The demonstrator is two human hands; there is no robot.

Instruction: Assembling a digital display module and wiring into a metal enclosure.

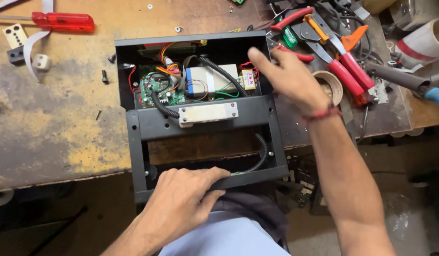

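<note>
Open black metal chassis (200,118) on desk (53,123), likely rigid, weighty, wiring fragile: left hand (181,201) flat, gripping frame rail at 6 o'clock; right hand (288,78) open, fingers extended, at 3 o'clock wall.

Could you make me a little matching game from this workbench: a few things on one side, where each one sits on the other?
Things:
1. red-handled screwdriver
2. green circuit board
3. left hand
4. roll of tape

Places:
A. inside the open black metal case
B. on the case's near edge
C. bench, far left
D. bench, just right of the case

Pairs: 1-C, 2-A, 3-B, 4-D
</note>
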